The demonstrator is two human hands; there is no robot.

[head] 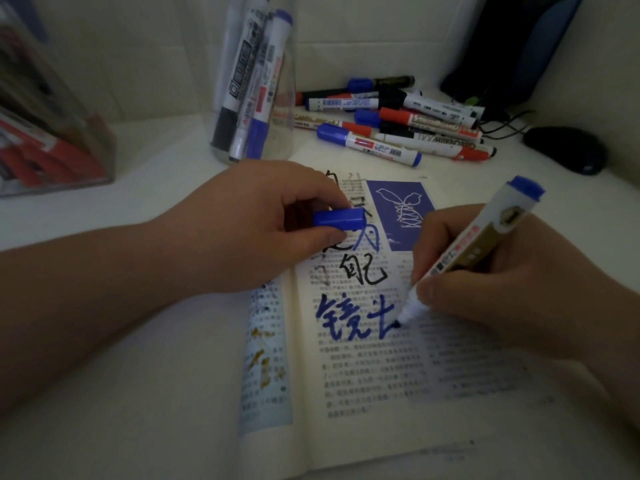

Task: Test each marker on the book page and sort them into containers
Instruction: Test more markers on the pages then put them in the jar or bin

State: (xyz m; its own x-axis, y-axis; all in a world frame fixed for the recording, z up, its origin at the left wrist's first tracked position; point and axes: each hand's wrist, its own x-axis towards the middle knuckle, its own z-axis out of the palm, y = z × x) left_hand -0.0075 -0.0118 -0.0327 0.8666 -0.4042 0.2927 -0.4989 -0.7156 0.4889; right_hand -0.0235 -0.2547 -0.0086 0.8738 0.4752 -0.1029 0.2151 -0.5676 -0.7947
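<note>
While the right hand point(519, 289) grips one blue marker point(485, 237), tip touching the page point(381, 375) at centre beside blue strokes, the left hand point(263, 216), apart from it, pinches the one blue cap point(339, 218) just above. Testing is the step in hand. Next, I judge, the cap must be lined up and pressed on, then the marker dropped into a container. Two containers show: a jar point(287, 133) at upper centre with at least three markers, and a box point(104, 150) at upper left with red ones too blurred to count. Roughly ten markers lie in a pile point(398, 123) at upper right.
</note>
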